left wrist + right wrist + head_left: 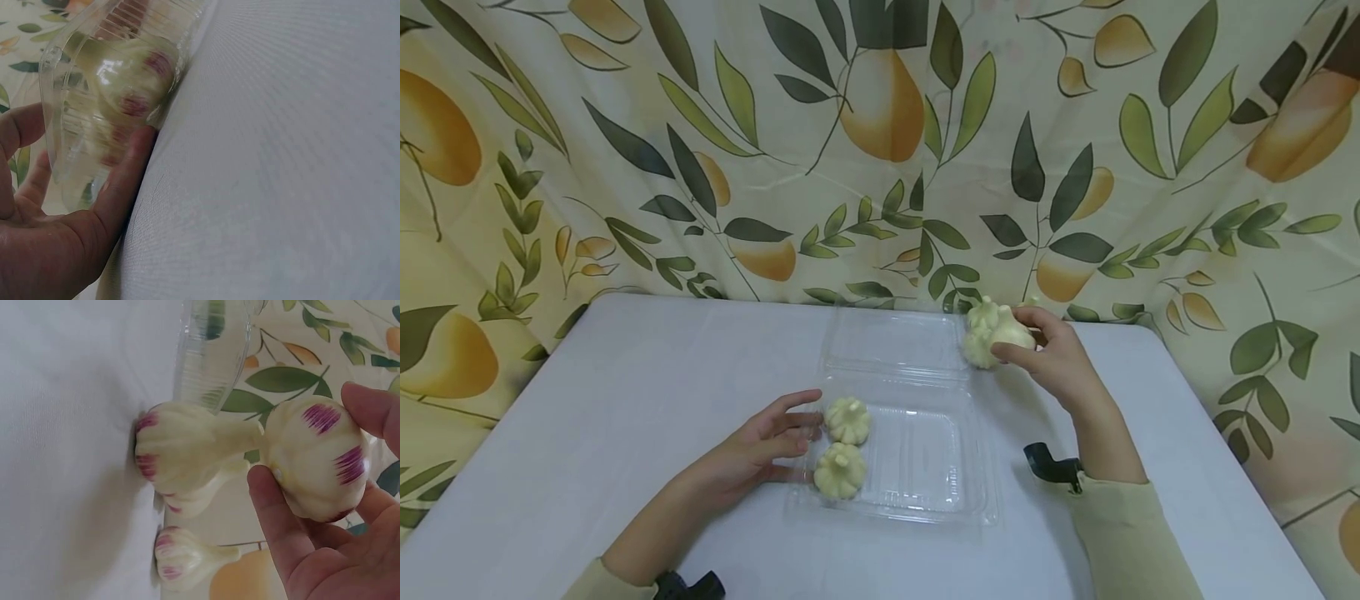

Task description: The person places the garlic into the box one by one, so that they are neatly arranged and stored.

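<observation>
My right hand (1060,358) grips a garlic bulb (322,459), white with purple streaks, between thumb and fingers. The bulb is raised above the table, beside several other garlic bulbs (187,447) that stand on the cloth. A clear plastic clamshell box (917,467) lies unfolded at the table's middle. Two garlic bulbs (847,421) sit in a row along the left side of its base. Against that side rests my left hand (756,454), fingers spread and loosely extended. In the left wrist view its thumb (122,181) touches the box wall low down, near the cloth.
The box's lid (895,337) lies back toward the table's far edge. White cloth (700,358) covers the table. A curtain (880,208) with fruit and leaf print hangs directly behind it. Dark wrist mounts (1052,465) stick out from the sleeves.
</observation>
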`<control>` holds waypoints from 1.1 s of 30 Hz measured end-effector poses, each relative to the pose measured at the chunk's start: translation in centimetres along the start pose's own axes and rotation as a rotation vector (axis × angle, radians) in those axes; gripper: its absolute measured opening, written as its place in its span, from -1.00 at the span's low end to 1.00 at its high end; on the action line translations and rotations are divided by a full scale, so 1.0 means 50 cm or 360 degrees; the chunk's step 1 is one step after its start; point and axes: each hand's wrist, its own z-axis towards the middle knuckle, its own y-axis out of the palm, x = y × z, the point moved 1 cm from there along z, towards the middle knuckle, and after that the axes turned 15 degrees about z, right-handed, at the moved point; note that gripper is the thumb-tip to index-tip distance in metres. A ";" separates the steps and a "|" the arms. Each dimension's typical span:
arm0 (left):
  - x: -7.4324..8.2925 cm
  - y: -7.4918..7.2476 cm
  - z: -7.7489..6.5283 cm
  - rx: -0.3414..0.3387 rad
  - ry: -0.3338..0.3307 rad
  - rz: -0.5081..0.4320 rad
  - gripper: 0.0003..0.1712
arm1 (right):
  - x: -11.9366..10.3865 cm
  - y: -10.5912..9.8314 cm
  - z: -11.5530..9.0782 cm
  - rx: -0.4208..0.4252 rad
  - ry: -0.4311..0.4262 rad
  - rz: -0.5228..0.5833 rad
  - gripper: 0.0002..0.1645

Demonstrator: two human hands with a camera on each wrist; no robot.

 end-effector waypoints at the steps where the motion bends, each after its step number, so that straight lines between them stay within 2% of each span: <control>1: 0.000 0.000 0.000 0.0001 -0.0002 0.0004 -0.20 | -0.001 0.002 0.000 -0.0005 -0.0003 0.0002 -0.27; 8: -0.001 -0.002 0.002 0.0002 -0.0011 0.0016 -0.21 | -0.006 0.013 0.000 -0.0039 -0.0042 0.0010 -0.26; 33: -0.004 -0.002 0.002 0.0007 -0.0022 0.0022 -0.19 | -0.017 0.044 -0.006 -0.0183 -0.0015 -0.0041 -0.30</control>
